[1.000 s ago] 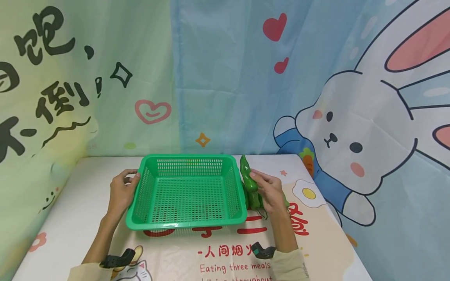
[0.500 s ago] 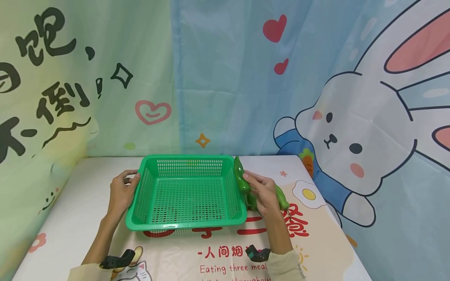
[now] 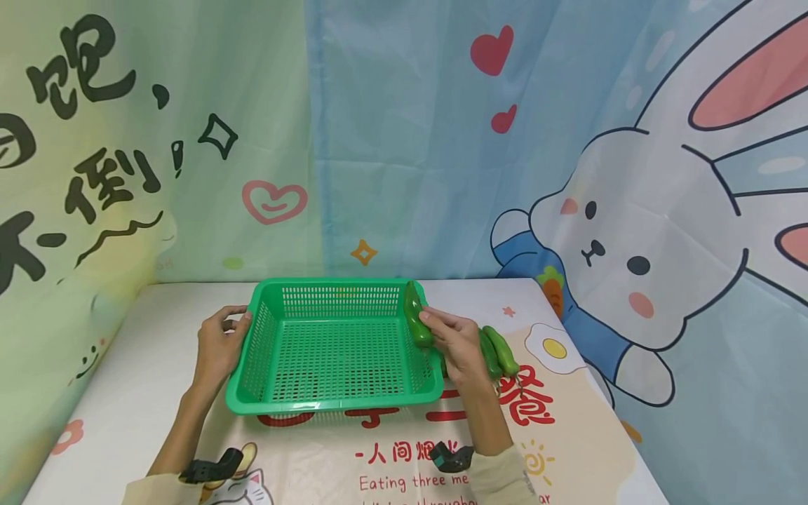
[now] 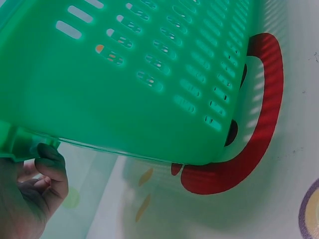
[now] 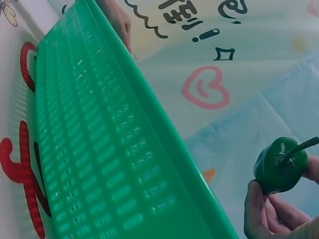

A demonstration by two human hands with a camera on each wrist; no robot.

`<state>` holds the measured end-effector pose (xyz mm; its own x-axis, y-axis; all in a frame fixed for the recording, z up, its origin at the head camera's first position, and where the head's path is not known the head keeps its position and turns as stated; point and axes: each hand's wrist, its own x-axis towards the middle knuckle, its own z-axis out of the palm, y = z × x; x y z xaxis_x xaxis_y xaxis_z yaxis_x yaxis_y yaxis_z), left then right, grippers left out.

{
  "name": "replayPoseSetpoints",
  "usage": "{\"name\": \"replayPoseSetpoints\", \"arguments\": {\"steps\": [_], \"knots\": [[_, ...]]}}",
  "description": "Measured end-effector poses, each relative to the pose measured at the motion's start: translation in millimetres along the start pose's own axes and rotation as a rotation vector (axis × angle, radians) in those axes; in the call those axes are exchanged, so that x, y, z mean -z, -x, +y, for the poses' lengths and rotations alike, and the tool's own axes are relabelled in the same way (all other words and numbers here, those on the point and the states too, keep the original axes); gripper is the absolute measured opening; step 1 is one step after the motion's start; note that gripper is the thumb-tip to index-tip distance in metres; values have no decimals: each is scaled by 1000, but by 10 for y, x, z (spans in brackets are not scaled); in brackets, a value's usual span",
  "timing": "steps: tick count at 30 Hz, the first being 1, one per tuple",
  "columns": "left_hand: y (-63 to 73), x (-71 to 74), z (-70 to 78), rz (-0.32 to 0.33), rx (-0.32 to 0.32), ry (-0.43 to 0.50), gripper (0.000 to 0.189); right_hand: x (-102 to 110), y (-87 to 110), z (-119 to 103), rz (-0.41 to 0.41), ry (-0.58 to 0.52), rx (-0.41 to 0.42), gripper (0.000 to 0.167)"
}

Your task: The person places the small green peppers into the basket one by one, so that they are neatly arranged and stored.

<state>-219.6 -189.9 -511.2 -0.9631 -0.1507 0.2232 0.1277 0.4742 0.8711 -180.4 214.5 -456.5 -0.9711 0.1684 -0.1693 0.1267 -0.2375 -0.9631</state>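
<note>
A green plastic basket [image 3: 334, 405] with slotted walls stands on the table in the head view, its inside bare. My left hand [image 3: 221, 347] grips its left rim; in the left wrist view curled fingers [image 4: 52, 169] hook around the edge. With thumb and fingertips my right hand [image 3: 459, 349] pinches a green pepper [image 3: 414, 314] at the basket's right rim, overlapping the inner right wall in the head view. The right wrist view shows that pepper [image 5: 280, 164] stem end on, held beyond the green rim.
Several more green peppers [image 3: 501, 351] lie on the table right of the basket, partly hidden behind the right hand. A printed cloth [image 3: 410, 428] covers the table. Behind it hangs a curtain [image 3: 385, 140] with cartoon prints.
My right hand has moved left with the pepper, from beside the basket to over its right rim. Peppers behind the hand have come into view. The left hand and basket have stayed put.
</note>
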Motion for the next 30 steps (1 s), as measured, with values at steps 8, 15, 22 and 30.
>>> {"name": "replayPoseSetpoints", "arguments": {"steps": [8, 15, 22, 30], "knots": [[4, 9, -2, -1, -4, 7, 38, -112, 41, 21, -20, -7, 3, 43], [6, 10, -9, -2, -6, 6, 38, -192, 33, 63, -22, 42, 18, 44], [10, 4, -7, 5, -5, 1, 37, -282, 41, 94, -22, 37, 32, 40], [15, -5, 7, 12, -9, -10, 37, -382, 40, 130, -19, 29, 11, 41]]}}
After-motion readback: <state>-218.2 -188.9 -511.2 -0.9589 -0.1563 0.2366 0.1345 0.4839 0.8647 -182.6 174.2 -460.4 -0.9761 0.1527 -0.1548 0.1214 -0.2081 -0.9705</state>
